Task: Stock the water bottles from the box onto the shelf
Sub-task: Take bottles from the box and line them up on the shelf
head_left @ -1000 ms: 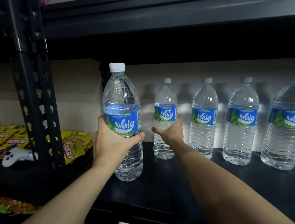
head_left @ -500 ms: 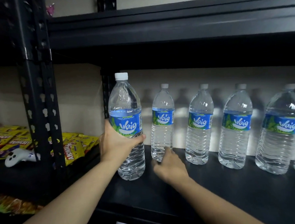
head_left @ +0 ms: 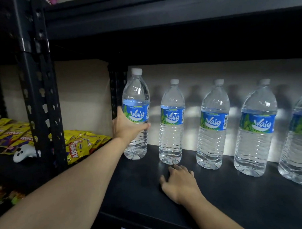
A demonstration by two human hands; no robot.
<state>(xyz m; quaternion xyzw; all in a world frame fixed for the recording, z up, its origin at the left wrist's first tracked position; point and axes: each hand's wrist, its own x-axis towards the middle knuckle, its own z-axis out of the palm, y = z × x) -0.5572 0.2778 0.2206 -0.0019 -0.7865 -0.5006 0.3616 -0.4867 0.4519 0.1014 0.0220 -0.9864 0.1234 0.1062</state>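
My left hand (head_left: 127,126) grips a clear water bottle (head_left: 135,97) with a blue label and white cap, standing upright at the left end of the black shelf (head_left: 228,194). To its right a row of matching bottles lines the back of the shelf: one (head_left: 171,123) beside it, another (head_left: 213,125), a third (head_left: 256,128) and a part of one (head_left: 300,142) at the frame's right edge. My right hand (head_left: 180,181) lies flat on the shelf just in front of the second bottle, fingers apart, holding nothing. No box is in view.
A black perforated upright (head_left: 40,95) divides this bay from the left one, where yellow snack packets (head_left: 77,147) and a white game controller (head_left: 24,154) lie. The dark shelf above (head_left: 159,15) hangs low over the bottle caps. The shelf front is bare.
My left hand has pushed its bottle back and right into line with the row. My right hand has left the second bottle and dropped down onto the shelf surface.
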